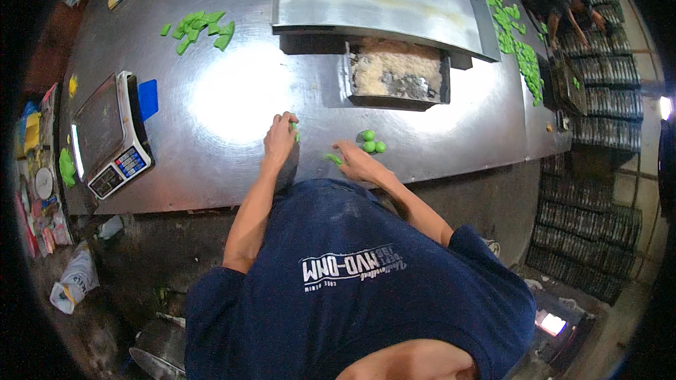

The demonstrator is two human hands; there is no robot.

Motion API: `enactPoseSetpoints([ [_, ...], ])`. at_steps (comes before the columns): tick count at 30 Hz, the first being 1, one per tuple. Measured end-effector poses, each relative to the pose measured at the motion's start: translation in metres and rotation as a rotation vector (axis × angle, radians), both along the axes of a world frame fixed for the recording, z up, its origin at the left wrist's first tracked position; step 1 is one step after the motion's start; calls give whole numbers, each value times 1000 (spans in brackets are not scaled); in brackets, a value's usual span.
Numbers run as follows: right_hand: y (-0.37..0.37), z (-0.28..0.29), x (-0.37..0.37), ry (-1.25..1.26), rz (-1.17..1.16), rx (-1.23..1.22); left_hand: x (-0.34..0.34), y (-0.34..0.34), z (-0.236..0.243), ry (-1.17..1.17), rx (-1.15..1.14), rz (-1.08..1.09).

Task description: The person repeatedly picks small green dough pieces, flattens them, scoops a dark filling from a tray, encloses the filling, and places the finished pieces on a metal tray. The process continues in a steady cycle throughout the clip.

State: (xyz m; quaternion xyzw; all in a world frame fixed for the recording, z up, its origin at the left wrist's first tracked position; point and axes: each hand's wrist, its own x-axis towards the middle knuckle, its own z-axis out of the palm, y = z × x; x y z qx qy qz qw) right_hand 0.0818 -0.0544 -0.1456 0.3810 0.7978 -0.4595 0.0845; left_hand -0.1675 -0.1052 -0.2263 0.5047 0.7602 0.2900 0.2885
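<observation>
Green dough-like pieces sit by both of my hands on the shiny metal tabletop (204,172). My left hand (280,139) has its fingers bent down toward the metal, and a small green lump (296,132) shows along their right side, touching or just beside them; my own fingers cover the rest, so I cannot tell whether they are closed on it. My right hand (360,164) lies to the right and a little nearer my body, forefinger reaching left. A thin green strip (332,158) pokes out beside its thumb side, and I cannot tell whether I am pinching it or only touching it. The two hands are apart from each other.

Just beyond my right hand, three green balls (369,146) sit bunched together. Farther out is a dark-walled tray (394,103) with pale crumbs (387,63) in it, and behind that a long metal tray (380,0). Flat green pieces (193,28) lie heaped toward the far left, past a digital scale (100,123) at my left. More green pieces (527,67) crowd the tabletop's right end, near another person (553,7).
</observation>
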Motion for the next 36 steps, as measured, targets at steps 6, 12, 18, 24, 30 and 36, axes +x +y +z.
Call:
enactPoseSetpoints([
  [6,-11,40,18,271,-9,163,29,18,65,-195,-32,-115],
  [12,-27,87,-22,817,-323,57,88,28,160,-1470,208,199],
  [18,11,120,15,816,-453,122,132,21,200,-684,627,-126],
  [24,15,138,56,1026,-606,-757,159,42,206,19,1017,-324],
  [30,28,135,83,1006,-704,-1057,187,51,175,-184,938,-362],
  [36,112,76,97,649,-426,-455,181,50,155,131,609,-366],
])
